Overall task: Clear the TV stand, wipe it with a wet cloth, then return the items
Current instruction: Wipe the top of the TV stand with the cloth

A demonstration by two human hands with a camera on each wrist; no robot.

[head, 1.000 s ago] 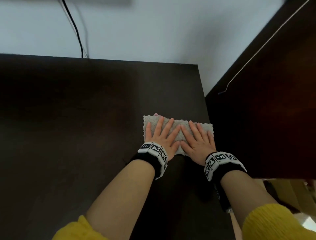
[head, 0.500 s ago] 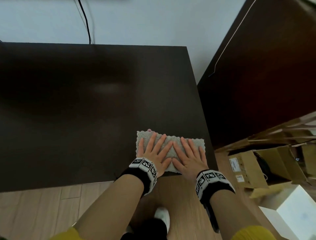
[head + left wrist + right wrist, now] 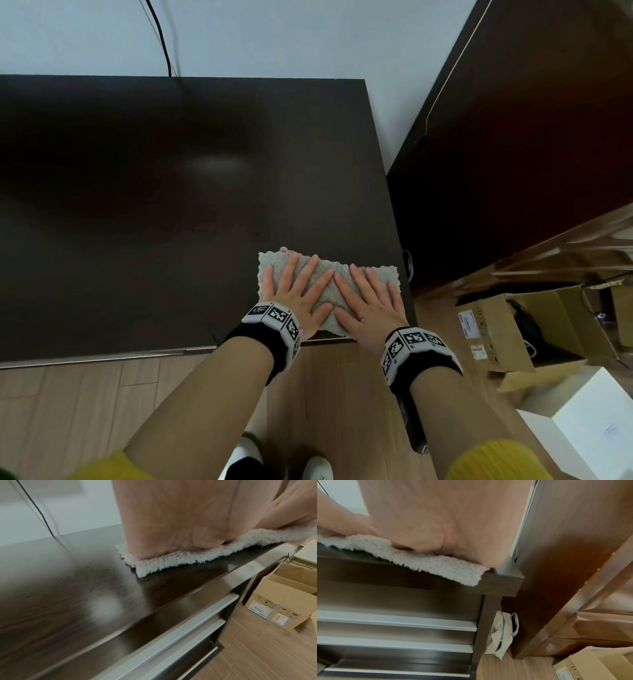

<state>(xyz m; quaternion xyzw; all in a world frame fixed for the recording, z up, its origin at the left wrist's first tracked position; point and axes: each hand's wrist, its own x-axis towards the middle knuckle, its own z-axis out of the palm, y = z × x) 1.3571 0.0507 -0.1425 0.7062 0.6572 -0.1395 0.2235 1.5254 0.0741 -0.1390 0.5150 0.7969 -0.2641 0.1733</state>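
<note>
- Two hands lie flat on one cloth (image 3: 329,291): the left hand (image 3: 296,299) and the right hand (image 3: 371,303) sit side by side with fingers straight and a little spread, palms down, nothing curled round or pinched.
- Cloth sits on the TV stand (image 3: 171,205) at its front right corner, its near edge reaching the stand's front lip; the right wrist view shows one corner of the cloth (image 3: 471,577) hanging slightly over that lip.
- Judging by its shaggy, looped pile seen from the left wrist (image 3: 171,561), the cloth is soft, limp and light; it will fold or bunch rather than slide as a board would, so even pressure from both palms suits it better than a fingertip push.
- Being wet, as the task says, it probably drags a little on the dark glossy top; whether it leaves a film cannot be told, though the surface left of the cloth shows a dull sheen.
- To lift it, a pinch at the overhanging corner or a gather of the middle under the fingers would do; no care for breakage is needed.
- Stand top carries nothing else in view; a black cable (image 3: 161,37) drops behind its back edge.
- Right of the stand, on the floor, stand an open cardboard box (image 3: 507,329) and a white box (image 3: 589,421).
</note>
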